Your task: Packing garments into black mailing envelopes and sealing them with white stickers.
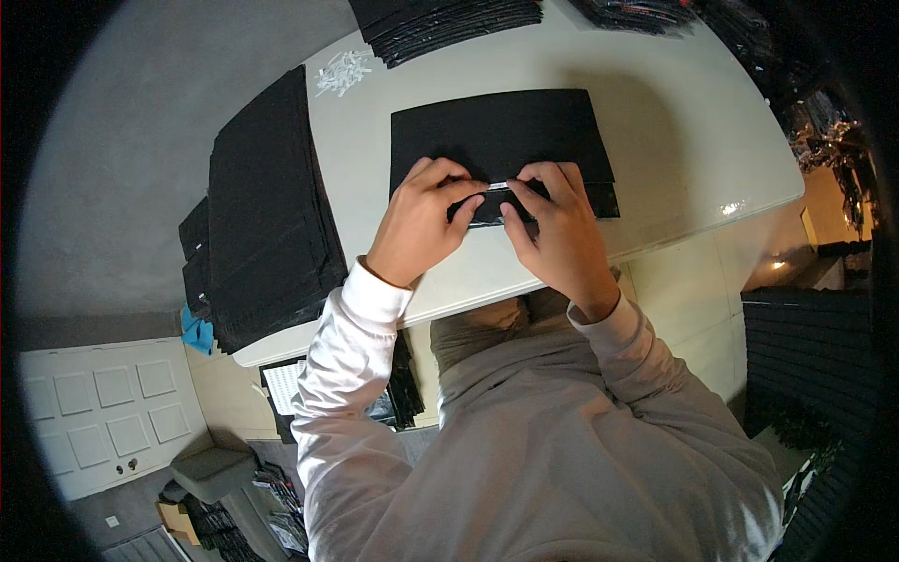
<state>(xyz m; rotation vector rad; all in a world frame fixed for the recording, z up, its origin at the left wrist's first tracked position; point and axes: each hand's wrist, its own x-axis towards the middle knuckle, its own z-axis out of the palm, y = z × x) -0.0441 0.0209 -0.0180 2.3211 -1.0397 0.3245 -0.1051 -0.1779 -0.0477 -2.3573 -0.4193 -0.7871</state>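
A folded black fabric sheet [499, 130] lies flat on the white table before me, with a fold or edge running across its near part. A small white label strip [498, 186] sits at that edge, between my hands. At the strip's left end are the fingertips of my left hand [430, 214], with thumb and index finger close together. My right hand [558, 221] has its index fingertip at the strip's right end and its thumb just below. Whether either hand pinches the strip or the fabric is hard to tell. Glossy black material shows beneath the fingers.
A tall stack of black fabric sheets [263, 211] stands on the table's left side. Small white strips [343, 73] lie in a pile at the upper left. Black packets [456, 28] are stacked along the far edge. The white table's [723, 133] near edge curves below my hands.
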